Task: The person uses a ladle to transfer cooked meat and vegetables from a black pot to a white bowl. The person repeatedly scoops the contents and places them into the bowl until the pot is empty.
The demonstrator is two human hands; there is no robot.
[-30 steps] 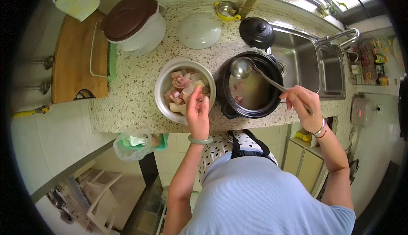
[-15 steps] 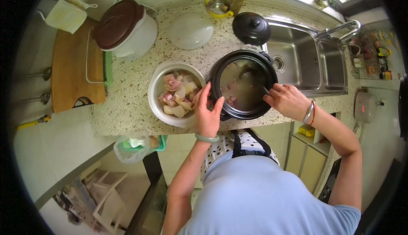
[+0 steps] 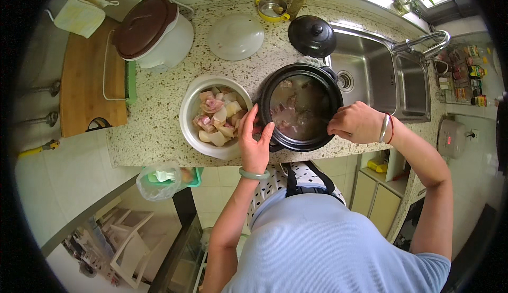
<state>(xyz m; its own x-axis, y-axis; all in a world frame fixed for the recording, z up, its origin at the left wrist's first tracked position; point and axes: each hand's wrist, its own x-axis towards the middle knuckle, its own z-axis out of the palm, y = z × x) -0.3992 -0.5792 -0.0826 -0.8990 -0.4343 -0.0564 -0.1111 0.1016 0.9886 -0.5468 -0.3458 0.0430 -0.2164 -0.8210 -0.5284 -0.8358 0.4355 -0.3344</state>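
1. where the forearms come up from the lower edge, the left hand (image 3: 255,143) lies flat with fingers spread and loose, grasping nothing, touching the near left rim of the black pot (image 3: 299,106) and just beside the white bowl (image 3: 215,116).
2. the right hand (image 3: 358,122) is curled at the pot's right rim; whether its fingers pinch the rim, a handle or a utensil cannot be told, since the knuckles cover them.
3. the pot stands on the speckled table (image 3: 159,134) near its front edge, between the bowl and the steel sink (image 3: 381,81), holding dark broth with pale pink meat pieces.
4. judged from this, steadying the pot well calls for even pressure on both sides, keeping it level so the broth does not slop, and keeping the left palm off the bowl's rim.
5. the bowl holds chunks of pink meat and pale cut vegetable.
6. farther back sit the black lid (image 3: 312,36), a white lid (image 3: 235,36), a small yellow-rimmed cup (image 3: 272,8) and a white cooker with a brown lid (image 3: 153,31).
7. the pot's near wall is hidden by both hands, and the broth's depth is hard to make out.
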